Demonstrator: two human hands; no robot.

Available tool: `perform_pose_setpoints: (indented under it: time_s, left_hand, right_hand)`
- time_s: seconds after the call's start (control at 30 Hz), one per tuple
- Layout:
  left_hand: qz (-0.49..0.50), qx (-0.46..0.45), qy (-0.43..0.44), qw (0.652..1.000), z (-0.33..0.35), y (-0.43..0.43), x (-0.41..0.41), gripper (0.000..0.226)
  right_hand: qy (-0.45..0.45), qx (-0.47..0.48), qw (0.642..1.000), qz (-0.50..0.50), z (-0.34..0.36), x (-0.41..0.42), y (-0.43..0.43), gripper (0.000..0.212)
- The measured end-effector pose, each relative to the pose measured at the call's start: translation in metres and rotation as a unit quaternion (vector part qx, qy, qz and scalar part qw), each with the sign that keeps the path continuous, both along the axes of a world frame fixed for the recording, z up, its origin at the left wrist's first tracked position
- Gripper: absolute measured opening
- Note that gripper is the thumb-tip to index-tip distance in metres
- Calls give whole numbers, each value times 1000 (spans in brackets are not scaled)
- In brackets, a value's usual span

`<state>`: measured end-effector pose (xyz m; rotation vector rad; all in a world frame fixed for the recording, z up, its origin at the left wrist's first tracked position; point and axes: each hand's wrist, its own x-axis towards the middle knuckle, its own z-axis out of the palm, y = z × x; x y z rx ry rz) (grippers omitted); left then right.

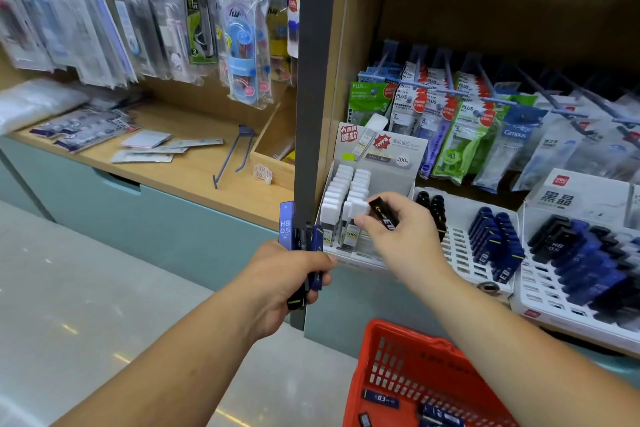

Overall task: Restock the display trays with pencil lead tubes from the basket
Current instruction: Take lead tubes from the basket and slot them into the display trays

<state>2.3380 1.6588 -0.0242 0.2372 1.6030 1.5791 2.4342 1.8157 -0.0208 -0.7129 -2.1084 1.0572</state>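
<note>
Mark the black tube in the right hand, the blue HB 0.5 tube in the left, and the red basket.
black tube (383, 217): head view, middle of its printed side.
blue HB 0.5 tube (285, 229): head view, on its label.
red basket (429, 357): head view, far wall below the rim.

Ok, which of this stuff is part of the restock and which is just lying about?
Job: black tube in right hand; tube bundle in left hand; red basket; white slotted trays.
Lying about: loose hook; flat packets on left shelf; hanging compass packs.
</note>
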Motion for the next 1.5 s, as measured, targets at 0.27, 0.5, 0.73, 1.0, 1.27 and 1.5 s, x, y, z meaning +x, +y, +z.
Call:
perform_pose_setpoints:
  time_s: [0.27, 0.5, 0.73, 1.0, 1.27, 1.5]
  left_hand:
    - [-7, -1, 5, 1000, -1, 3, 3, 16]
    - [-3, -8, 5, 1000, 2, 2, 6, 17]
    - [-64, 23, -15, 998, 16, 2, 15, 17]
    - [-219, 43, 35, 974, 37, 9, 48, 14]
    - [-274, 20, 128, 953, 36, 41, 96, 15]
    - [-275, 19, 118, 954, 32, 68, 122, 18]
  right_hand:
    - [-24, -11, 999, 23, 4, -3, -2, 20]
    - [-73, 2, 997, -19, -9, -4, 2, 24]
    - [-23, -102, 994, -20, 12, 0, -13, 35]
    - [-40, -258, 961, 86, 69, 49, -26, 42]
    - [-42, -285, 955, 66, 68, 108, -14, 26]
    - [28, -338, 940, 28, 55, 136, 6, 16]
